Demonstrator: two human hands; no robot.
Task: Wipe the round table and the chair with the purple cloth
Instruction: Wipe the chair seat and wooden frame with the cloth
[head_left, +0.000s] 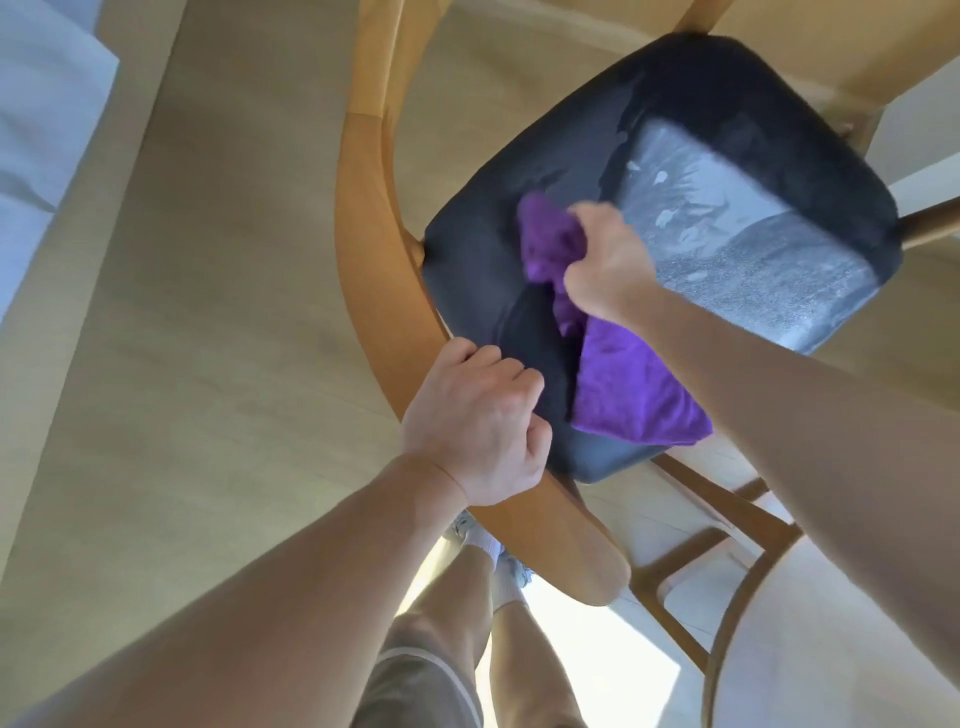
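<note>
Your right hand (608, 265) grips one purple cloth (634, 384) on one chair's (467, 270) seat; your left hand's (478, 426) fingers clamp its wooden backrest.

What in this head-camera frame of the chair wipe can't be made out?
- Right hand fingers: hidden in the head view, curled into the purple cloth.
- Seat under the cloth and right forearm: covered, so its condition there is unknown.
- Far seat corner: glare washes out the surface.
- Chair backrest: its upper end is cut off by the top edge.
- Round table: mostly cut off at the lower right edge.
- Left hand: its fingertips wrap the backrest, unseen.
</note>
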